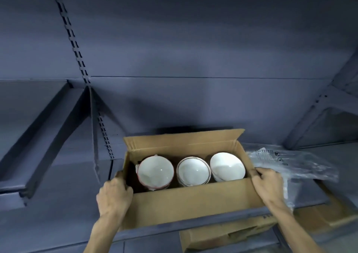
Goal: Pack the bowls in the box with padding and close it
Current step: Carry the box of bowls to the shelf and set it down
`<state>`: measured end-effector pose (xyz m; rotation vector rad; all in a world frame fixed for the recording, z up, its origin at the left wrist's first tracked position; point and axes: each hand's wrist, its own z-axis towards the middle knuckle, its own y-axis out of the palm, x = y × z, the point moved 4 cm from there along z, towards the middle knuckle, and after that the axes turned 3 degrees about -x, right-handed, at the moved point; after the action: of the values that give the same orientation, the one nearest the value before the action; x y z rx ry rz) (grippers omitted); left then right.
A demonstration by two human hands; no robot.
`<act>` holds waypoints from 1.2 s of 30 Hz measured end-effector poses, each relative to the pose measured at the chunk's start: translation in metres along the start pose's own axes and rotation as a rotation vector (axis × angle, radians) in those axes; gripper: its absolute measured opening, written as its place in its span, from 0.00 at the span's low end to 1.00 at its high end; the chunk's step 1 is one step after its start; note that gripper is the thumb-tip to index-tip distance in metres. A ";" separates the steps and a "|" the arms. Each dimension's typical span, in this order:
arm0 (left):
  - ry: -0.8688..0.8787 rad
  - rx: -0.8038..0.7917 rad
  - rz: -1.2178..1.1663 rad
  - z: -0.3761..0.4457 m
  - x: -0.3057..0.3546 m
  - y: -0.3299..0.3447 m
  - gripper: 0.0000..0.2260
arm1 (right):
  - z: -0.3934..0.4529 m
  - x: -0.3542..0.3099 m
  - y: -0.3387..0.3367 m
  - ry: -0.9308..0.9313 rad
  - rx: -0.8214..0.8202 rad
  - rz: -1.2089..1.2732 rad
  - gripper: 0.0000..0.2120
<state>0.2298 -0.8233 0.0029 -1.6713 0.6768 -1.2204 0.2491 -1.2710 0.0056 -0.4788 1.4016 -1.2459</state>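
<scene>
Open cardboard box (193, 200) sits on the grey shelf (58, 204), flaps up, with white bowls (155, 171) in three stacks side by side inside. Left hand (114, 194) grips the box's left end, fingers curled over the rim. Right hand (266, 183) holds the right end likewise (forearms both reach forward). Clear plastic padding (290, 163) lies just right of the box.

— Of what is the box (191, 204) made?
— Plain brown corrugated cardboard, matt. Glossy white glazed ceramic is seen in the bowls (155, 170).
— And beside it?
— A crinkled clear plastic sheet (290, 163), shiny, laid on smooth matt grey painted metal shelving (58, 204).
</scene>
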 end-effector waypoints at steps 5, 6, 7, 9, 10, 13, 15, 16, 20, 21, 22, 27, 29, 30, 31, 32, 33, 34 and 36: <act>0.025 0.019 0.009 0.000 -0.012 0.027 0.13 | 0.001 0.017 0.025 -0.011 -0.001 0.017 0.17; 0.037 0.023 0.011 0.000 -0.014 0.032 0.14 | 0.000 0.021 0.029 -0.006 -0.003 0.027 0.17; 0.045 0.026 0.012 -0.001 -0.015 0.037 0.14 | -0.001 0.024 0.033 -0.004 -0.004 0.029 0.16; 0.066 0.047 0.006 -0.004 -0.015 0.042 0.14 | -0.004 0.030 0.039 0.002 -0.015 0.033 0.16; 0.077 0.060 0.006 -0.004 -0.014 0.044 0.14 | -0.007 0.033 0.042 0.003 -0.019 0.039 0.16; 0.061 0.079 0.024 -0.001 -0.012 0.046 0.12 | -0.008 0.041 0.047 0.002 -0.022 0.039 0.15; 0.040 0.093 0.041 0.000 -0.011 0.047 0.10 | -0.008 0.044 0.050 -0.026 -0.013 0.045 0.15; 0.030 0.106 0.038 -0.001 -0.011 0.048 0.10 | -0.010 0.045 0.051 -0.044 -0.001 0.058 0.16; -0.046 0.129 0.030 -0.006 -0.015 0.053 0.10 | -0.016 0.049 0.051 -0.090 0.038 0.115 0.19; -0.059 0.130 0.019 -0.007 -0.014 0.052 0.11 | -0.016 0.048 0.050 -0.093 0.036 0.115 0.19; -0.067 0.132 0.010 -0.007 -0.012 0.051 0.11 | -0.016 0.047 0.049 -0.094 0.033 0.115 0.18; -0.090 0.151 -0.003 -0.006 -0.012 0.052 0.15 | -0.015 0.045 0.049 -0.083 0.019 0.100 0.18; -0.085 0.153 -0.014 -0.006 -0.012 0.052 0.14 | -0.017 0.044 0.049 -0.085 0.019 0.093 0.19; -0.083 0.154 -0.019 -0.005 -0.013 0.052 0.14 | -0.017 0.043 0.049 -0.083 0.018 0.093 0.19; -0.086 0.154 -0.023 -0.004 -0.013 0.053 0.13 | -0.017 0.043 0.050 -0.080 0.016 0.098 0.19; -0.089 0.158 -0.025 -0.004 -0.013 0.054 0.13 | -0.016 0.044 0.050 -0.077 0.016 0.102 0.20; -0.094 0.165 -0.028 -0.004 -0.014 0.056 0.13 | -0.016 0.045 0.050 -0.075 0.016 0.102 0.20; -0.098 0.177 -0.033 -0.005 -0.015 0.057 0.13 | -0.015 0.046 0.051 -0.072 0.016 0.099 0.20; -0.100 0.203 -0.047 -0.004 -0.017 0.058 0.13 | -0.015 0.045 0.052 -0.072 0.018 0.095 0.20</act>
<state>0.2249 -0.8351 -0.0560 -1.5744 0.4398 -1.1884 0.2415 -1.2846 -0.0634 -0.4365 1.3360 -1.1530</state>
